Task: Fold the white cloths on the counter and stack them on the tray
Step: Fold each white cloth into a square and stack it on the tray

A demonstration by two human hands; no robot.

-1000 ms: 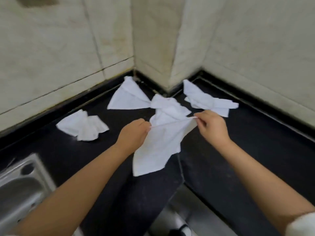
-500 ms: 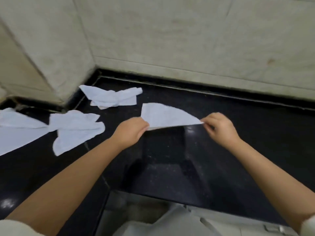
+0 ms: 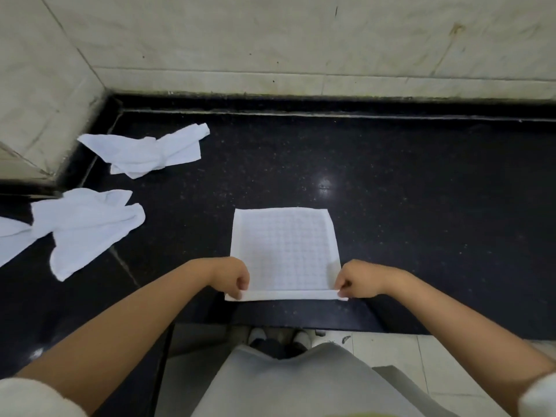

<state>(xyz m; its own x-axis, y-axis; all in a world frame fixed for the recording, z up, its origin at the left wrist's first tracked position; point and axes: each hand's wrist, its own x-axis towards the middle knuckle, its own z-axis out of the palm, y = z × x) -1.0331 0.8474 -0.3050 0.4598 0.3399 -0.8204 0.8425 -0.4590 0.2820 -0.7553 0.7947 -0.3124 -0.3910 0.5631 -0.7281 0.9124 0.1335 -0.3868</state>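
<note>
We see a white cloth (image 3: 285,251) spread flat on the black counter (image 3: 421,191), its near edge close to the counter's front edge. Our left hand (image 3: 230,276) pinches the cloth's near left corner, fingers curled over it; our right hand (image 3: 358,281) pinches the near right corner the same way. The cloth lies between the hands and stretches away from them toward the wall (image 3: 301,40). Its near hem is lifted slightly off the counter between the two grips. Left of the cloth, well apart, two crumpled cloths lie on the counter: one (image 3: 87,227) nearer us, another (image 3: 147,152) farther back beside the wall's corner.
</note>
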